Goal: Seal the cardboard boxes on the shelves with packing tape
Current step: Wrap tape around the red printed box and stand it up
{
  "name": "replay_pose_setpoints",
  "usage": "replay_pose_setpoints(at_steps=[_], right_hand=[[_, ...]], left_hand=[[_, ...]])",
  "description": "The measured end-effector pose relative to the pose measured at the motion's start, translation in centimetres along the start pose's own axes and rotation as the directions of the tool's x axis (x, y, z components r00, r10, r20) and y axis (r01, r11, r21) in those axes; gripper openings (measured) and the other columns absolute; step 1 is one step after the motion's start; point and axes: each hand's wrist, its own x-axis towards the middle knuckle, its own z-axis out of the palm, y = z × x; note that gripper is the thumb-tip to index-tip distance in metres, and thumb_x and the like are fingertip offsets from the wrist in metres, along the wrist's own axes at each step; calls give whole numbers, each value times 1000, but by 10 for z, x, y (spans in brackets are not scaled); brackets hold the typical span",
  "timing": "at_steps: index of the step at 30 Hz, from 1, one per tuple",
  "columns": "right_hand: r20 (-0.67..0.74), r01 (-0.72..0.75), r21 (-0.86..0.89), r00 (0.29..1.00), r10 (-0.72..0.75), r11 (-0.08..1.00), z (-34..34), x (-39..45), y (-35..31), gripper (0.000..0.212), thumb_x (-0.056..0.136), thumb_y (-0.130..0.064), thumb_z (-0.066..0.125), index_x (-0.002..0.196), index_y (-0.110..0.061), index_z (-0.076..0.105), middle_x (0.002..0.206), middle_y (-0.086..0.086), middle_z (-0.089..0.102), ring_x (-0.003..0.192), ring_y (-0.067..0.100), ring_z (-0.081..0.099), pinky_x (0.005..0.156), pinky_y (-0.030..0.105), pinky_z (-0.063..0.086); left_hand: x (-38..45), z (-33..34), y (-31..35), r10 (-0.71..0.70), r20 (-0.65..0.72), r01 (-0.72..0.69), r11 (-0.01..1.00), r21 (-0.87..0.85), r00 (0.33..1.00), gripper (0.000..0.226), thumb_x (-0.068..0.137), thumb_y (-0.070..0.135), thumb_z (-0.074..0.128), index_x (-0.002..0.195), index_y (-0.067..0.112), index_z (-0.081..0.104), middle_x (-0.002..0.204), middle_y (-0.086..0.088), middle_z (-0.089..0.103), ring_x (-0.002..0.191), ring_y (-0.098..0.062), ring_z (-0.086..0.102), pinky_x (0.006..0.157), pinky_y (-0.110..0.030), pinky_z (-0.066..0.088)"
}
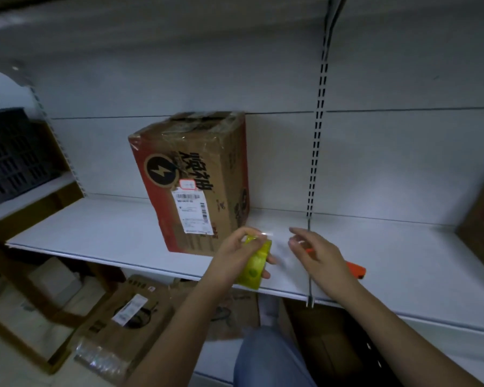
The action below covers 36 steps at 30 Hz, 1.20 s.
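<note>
- The left hand (242, 254) grips a yellow tape roll (254, 268), fingers curled round it and thumb and forefinger pinching at its upper edge, just over the front of the shelf (109, 233).
- The right hand (317, 251) hovers just right of the roll, fingers loosely bent and holding nothing that can be made out; whether a clear strip runs between the two hands is too blurred to tell.
- The box (196, 180) stands beyond and slightly left of the left fingers, near them but apart, its long axis upright and its back against the shelf's rear wall.
- The left hand is the nearer to the box; the right is further off to the side.
- The box is brown with a red edge, a lightning-bolt mark and a white shipping label; its top flaps already carry crinkled clear tape.
- An orange tool (355, 269) lies on the shelf just behind the right hand, partly hidden.
- The likely next move is to draw tape free and carry it up and away to the box top.
</note>
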Motion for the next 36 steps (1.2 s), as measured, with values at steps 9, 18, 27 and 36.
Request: replay_pose_setpoints(at_steps=[9, 18, 27, 36], right_hand=[[155, 2, 322, 986, -55, 947, 72, 11, -26, 10, 87, -21, 74, 78, -17, 70, 74, -1, 68, 73, 11, 63, 70, 28, 51], [427, 33, 131, 900, -87, 991, 105, 23, 3, 21, 88, -31, 72, 73, -17, 68, 71, 7, 64, 62, 13, 54, 60, 24, 42], [364, 61, 149, 925, -112, 987, 113, 27, 17, 25, 89, -22, 71, 67, -12, 64, 58, 4, 52, 55, 5, 42, 54, 17, 34], [323, 77, 71, 942, -96, 995, 115, 26, 17, 23, 86, -19, 73, 67, -9, 65, 66, 7, 54, 59, 13, 46, 60, 23, 38]], left_hand=[[-25, -30, -59, 21, -174, 5, 989, 147, 985, 13, 100, 19, 57, 107, 14, 65, 83, -13, 75, 71, -20, 71, 57, -31, 56], [-38, -36, -114, -88, -224, 120, 984, 131, 971, 22, 104, 21, 48, 125, 15, 50, 67, 11, 72, 56, -4, 67, 54, -17, 53], [-21, -33, -141, -117, -304, 143, 988, 63, 945, 62, 102, 31, 53, 153, 49, 21, 125, 8, 64, 95, 0, 67, 74, -11, 52], [-18, -30, -147, -63, -283, 117, 977, 178, 957, 69, 103, 33, 50, 153, 54, 7, 112, 17, 63, 76, 2, 70, 66, -22, 60]])
